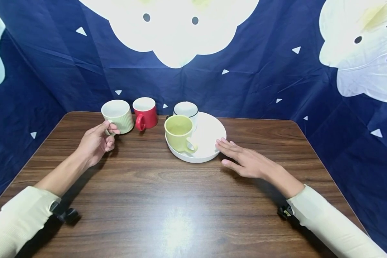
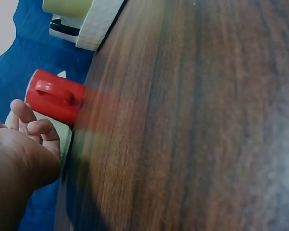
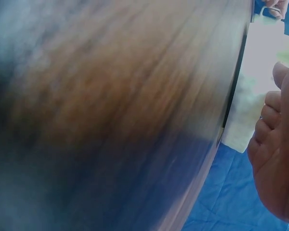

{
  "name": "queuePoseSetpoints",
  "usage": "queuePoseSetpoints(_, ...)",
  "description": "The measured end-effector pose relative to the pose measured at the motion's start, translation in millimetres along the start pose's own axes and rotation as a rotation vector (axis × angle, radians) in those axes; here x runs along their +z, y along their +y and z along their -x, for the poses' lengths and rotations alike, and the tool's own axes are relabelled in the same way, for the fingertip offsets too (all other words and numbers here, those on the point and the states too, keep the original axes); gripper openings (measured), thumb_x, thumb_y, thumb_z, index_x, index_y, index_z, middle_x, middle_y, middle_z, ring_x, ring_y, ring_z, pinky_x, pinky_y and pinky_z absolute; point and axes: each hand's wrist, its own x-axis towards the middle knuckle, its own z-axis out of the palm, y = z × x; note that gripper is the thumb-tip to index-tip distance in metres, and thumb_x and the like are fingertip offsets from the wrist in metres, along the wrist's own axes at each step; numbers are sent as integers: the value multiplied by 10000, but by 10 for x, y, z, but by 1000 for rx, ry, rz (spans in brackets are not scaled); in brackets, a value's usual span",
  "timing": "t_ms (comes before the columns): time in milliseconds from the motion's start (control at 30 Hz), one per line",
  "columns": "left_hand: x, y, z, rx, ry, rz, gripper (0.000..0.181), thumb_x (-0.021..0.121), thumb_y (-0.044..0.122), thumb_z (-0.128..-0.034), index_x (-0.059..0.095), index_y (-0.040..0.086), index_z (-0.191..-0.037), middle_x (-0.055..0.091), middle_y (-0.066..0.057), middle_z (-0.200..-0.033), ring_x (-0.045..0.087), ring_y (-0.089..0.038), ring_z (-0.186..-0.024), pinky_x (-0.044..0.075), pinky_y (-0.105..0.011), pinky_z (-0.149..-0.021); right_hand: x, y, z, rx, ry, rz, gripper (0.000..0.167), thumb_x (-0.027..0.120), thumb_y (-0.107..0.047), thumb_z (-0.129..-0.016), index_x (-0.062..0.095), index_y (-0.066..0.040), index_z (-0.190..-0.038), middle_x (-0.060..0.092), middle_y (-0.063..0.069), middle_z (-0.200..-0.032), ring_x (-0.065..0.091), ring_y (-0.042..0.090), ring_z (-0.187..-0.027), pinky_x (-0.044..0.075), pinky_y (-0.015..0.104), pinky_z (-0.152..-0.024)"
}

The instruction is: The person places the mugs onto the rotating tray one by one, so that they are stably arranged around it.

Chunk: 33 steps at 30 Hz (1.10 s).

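At the table's far left, my left hand [image 1: 98,143] pinches the handle of a pale green ribbed mug [image 1: 124,120] between thumb and fingers. In the left wrist view, that hand [image 2: 26,144] hides most of the mug. Just right of it stands a red mug [image 1: 149,116], its handle towards me. A round white tray [image 1: 213,130] holds a yellow-green mug [image 1: 177,138] in front and a white mug with a dark rim [image 1: 186,108] partly hidden behind. My right hand [image 1: 248,161], fingers straight, has its fingertips at the tray's right rim.
All of this is on a brown wood-grain table [image 1: 142,200]. A dark blue cloth [image 1: 254,89] with white cloud shapes hangs close behind the table's back edge and along both sides. Dark camera mounts [image 1: 64,213] sit at both wrists.
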Motion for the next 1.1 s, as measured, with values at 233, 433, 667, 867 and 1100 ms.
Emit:
queuePoseSetpoints(233, 4, 2, 49, 1, -10, -12, 355, 471, 267, -1235, 718, 87, -1055, 808, -10, -934, 555, -106, -542, 183, -331, -582, -25, 42, 3, 31, 4, -15, 667, 539, -430, -1204, 326, -190, -1789, 253, 9, -1887, 246, 254, -1765, 254, 557, -1429)
queuePoseSetpoints(433, -3, -17, 125, 4, -16, -46, 356, 474, 272, -1235, 725, 92, -1058, 807, -1, -937, 562, -101, -545, 208, -328, -565, -57, 89, -5, 63, 1, -18, 677, 537, -452, -1201, 322, -198, -1791, 252, -6, -1887, 230, 267, -1768, 252, 566, -1428)
queuePoseSetpoints(667, -22, -39, 181, 13, -35, -61, 347, 480, 274, -1233, 722, 90, -1065, 803, 2, -949, 556, -99, -554, 176, -353, -589, -48, 92, -9, 52, -7, -19, 671, 544, -446, -1200, 339, -187, -1784, 264, 4, -1883, 237, 258, -1765, 256, 561, -1428)
queuePoseSetpoints(867, -22, -34, 225, 15, -66, -46, 358, 464, 265, -1238, 718, 83, -1063, 808, 2, -959, 498, -110, -551, 121, -354, -606, -51, 43, -14, 36, -21, -12, 664, 536, -442, -1202, 348, -174, -1780, 271, 22, -1881, 258, 259, -1760, 259, 569, -1425)
queuePoseSetpoints(1100, 2, -13, 267, 21, -79, -48, 361, 459, 268, -1239, 719, 82, -1071, 805, 6, -962, 508, -106, -554, 122, -354, -599, -50, -4, -4, 22, -35, -18, 659, 525, -452, -1205, 354, -179, -1780, 274, 16, -1881, 254, 254, -1762, 258, 562, -1428)
